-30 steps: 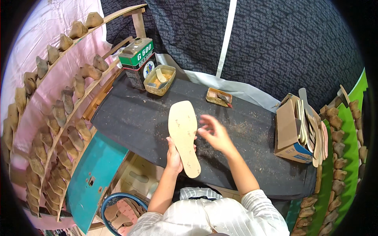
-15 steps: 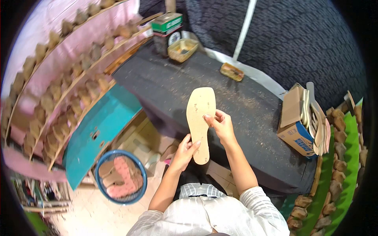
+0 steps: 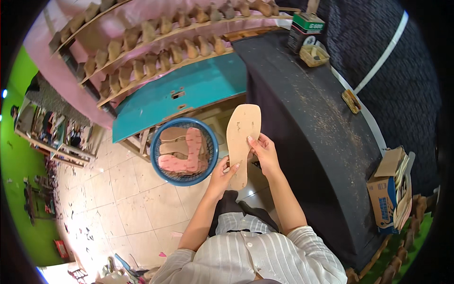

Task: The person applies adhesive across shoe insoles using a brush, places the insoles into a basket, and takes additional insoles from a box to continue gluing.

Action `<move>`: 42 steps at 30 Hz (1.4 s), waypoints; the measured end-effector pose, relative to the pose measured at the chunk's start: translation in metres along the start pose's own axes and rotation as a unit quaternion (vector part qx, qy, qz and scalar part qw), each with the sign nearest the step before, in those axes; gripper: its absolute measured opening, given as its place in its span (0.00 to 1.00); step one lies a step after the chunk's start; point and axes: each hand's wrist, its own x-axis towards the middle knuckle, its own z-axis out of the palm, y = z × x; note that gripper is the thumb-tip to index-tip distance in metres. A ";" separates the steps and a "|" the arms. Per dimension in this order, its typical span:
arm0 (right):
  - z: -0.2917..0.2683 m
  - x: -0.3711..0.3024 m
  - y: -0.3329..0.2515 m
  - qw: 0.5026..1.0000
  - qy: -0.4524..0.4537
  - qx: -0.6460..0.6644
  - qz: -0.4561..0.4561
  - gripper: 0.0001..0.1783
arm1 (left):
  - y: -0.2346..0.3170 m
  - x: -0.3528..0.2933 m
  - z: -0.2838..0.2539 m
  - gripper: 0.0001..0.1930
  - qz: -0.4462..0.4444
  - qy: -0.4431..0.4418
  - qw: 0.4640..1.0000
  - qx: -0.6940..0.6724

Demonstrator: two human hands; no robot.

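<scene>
Between my hands is a beige insole (image 3: 243, 125), held upright with its wide toe end away from me and a few dark marks on its face. My left hand (image 3: 222, 176) pinches it low on the left edge near the heel. My right hand (image 3: 263, 152) grips its right edge around the middle, thumb on top. Just left of the insole, on the floor, stands a blue round basket (image 3: 161, 177) with more soles inside, some pink (image 3: 191, 149) and some brown (image 3: 174, 134).
A black-covered table (image 3: 302, 109) runs along my right, bearing a shallow yellowish container (image 3: 314, 56), a small dish (image 3: 351, 101) and a cardboard box (image 3: 382, 196) of soles. Shelves of shoe lasts (image 3: 165, 61) rise beyond a teal board (image 3: 189, 90). Tiled floor (image 3: 127, 208) lies left.
My view has swung left, so the table now sits to my right and the basket lies closer to the middle. Both hands keep the same hold on the insole.
</scene>
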 end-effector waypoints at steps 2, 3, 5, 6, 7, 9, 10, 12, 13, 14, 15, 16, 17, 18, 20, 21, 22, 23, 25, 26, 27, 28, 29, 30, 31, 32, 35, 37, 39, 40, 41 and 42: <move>0.019 0.000 0.010 1.000 -0.007 0.012 0.005 0.15 | -0.001 -0.008 -0.018 0.21 0.022 0.018 1.000 -0.001; 0.028 0.000 0.014 1.000 -0.018 -0.004 0.012 0.15 | -0.001 -0.011 -0.027 0.21 0.022 0.034 0.999 0.007; 0.042 0.002 0.023 0.999 -0.036 -0.027 0.031 0.14 | 0.003 -0.015 -0.042 0.21 0.024 0.049 0.998 0.016; 0.048 0.004 0.026 0.999 -0.036 -0.027 0.029 0.14 | 0.005 -0.015 -0.051 0.21 0.025 0.056 0.998 0.023; 0.056 0.006 0.028 0.998 -0.038 -0.044 0.029 0.14 | 0.008 -0.017 -0.059 0.21 0.026 0.064 0.997 0.031; 0.072 0.013 0.034 0.997 -0.037 -0.059 0.028 0.14 | 0.009 -0.016 -0.081 0.20 0.013 0.062 0.998 0.022; 0.081 0.018 0.036 0.999 -0.020 -0.043 0.018 0.14 | 0.014 -0.015 -0.090 0.19 -0.002 0.058 0.998 0.012; 0.099 0.029 0.039 1.000 0.001 -0.025 0.007 0.14 | 0.025 -0.016 -0.110 0.18 -0.041 0.060 0.997 0.012; 0.108 0.034 0.040 1.000 0.012 -0.011 0.005 0.14 | 0.032 -0.018 -0.121 0.17 -0.079 0.066 0.995 0.011; 0.118 0.040 0.042 1.000 0.023 0.004 0.003 0.14 | 0.034 -0.017 -0.135 0.17 -0.080 0.063 0.995 0.013; 0.127 0.044 0.043 1.000 0.010 0.012 -0.022 0.14 | 0.034 -0.015 -0.152 0.17 -0.069 0.074 0.995 -0.024; 0.136 0.049 0.043 1.000 0.014 0.013 -0.025 0.14 | 0.040 -0.013 -0.166 0.17 -0.057 0.083 0.993 -0.062; 0.145 0.053 0.044 0.998 0.025 0.043 -0.027 0.14 | 0.046 -0.011 -0.181 0.19 -0.055 0.089 0.992 -0.069; 0.154 0.056 0.045 0.996 0.036 0.073 -0.029 0.14 | 0.053 -0.009 -0.198 0.19 -0.056 0.083 0.993 -0.066; 0.165 0.064 0.048 0.996 0.050 0.069 -0.032 0.14 | 0.072 -0.006 -0.233 0.20 -0.100 0.067 0.993 0.011; 0.169 0.068 0.050 0.996 0.058 0.064 -0.030 0.14 | 0.074 -0.001 -0.254 0.20 -0.096 0.060 0.993 0.028; 0.172 0.071 0.053 0.996 0.061 0.065 -0.033 0.14 | 0.077 0.003 -0.273 0.20 -0.095 0.057 0.993 0.030; 0.174 0.073 0.058 0.997 0.068 0.023 -0.021 0.14 | 0.082 0.007 -0.290 0.20 -0.074 0.066 0.992 0.074; 0.170 0.076 0.075 0.997 0.072 -0.028 -0.004 0.16 | 0.097 0.016 -0.310 0.18 -0.047 0.083 0.981 0.169; 0.173 0.076 0.083 0.997 0.074 -0.026 -0.004 0.16 | 0.101 0.022 -0.324 0.18 -0.047 0.082 0.981 0.171; 0.175 0.074 0.093 0.997 0.062 -0.042 -0.010 0.17 | 0.104 0.029 -0.337 0.18 -0.016 0.083 0.975 0.205; 0.175 0.072 0.104 0.997 0.053 -0.058 -0.015 0.18 | 0.104 0.037 -0.347 0.17 0.014 0.081 0.968 0.239; 0.170 0.071 0.116 0.996 0.010 -0.080 -0.028 0.21 | 0.107 0.046 -0.352 0.20 0.017 0.124 0.956 0.265; 0.166 0.069 0.130 0.995 -0.005 -0.097 -0.001 0.22 | 0.107 0.055 -0.356 0.20 0.015 0.119 0.956 0.267; 0.166 0.068 0.146 0.994 -0.003 -0.104 0.016 0.24 | 0.105 0.066 -0.361 0.22 0.015 0.150 0.959 0.239; 0.163 0.066 0.165 0.993 -0.001 -0.110 0.032 0.25 | 0.100 0.076 -0.366 0.23 0.016 0.180 0.961 0.210; 0.155 0.061 0.231 0.985 0.015 -0.165 0.052 0.29 | 0.062 0.116 -0.389 0.24 0.007 0.220 0.975 0.009; 0.172 0.055 0.257 0.987 0.037 -0.126 0.096 0.30 | 0.037 0.134 -0.405 0.22 0.007 0.201 0.977 -0.068; 0.185 0.049 0.280 0.985 0.063 -0.089 0.135 0.31 | 0.017 0.150 -0.410 0.20 0.003 0.169 0.974 -0.149; 0.184 0.046 0.297 0.981 0.081 -0.121 0.125 0.30 | 0.007 0.157 -0.406 0.20 -0.005 0.163 0.975 -0.151; 0.187 0.044 0.308 0.977 0.096 -0.153 0.116 0.30 | -0.001 0.162 -0.402 0.20 -0.032 0.165 0.976 -0.137; 0.188 0.041 0.318 0.976 0.102 -0.153 0.118 0.30 | -0.008 0.167 -0.398 0.19 -0.058 0.166 0.977 -0.123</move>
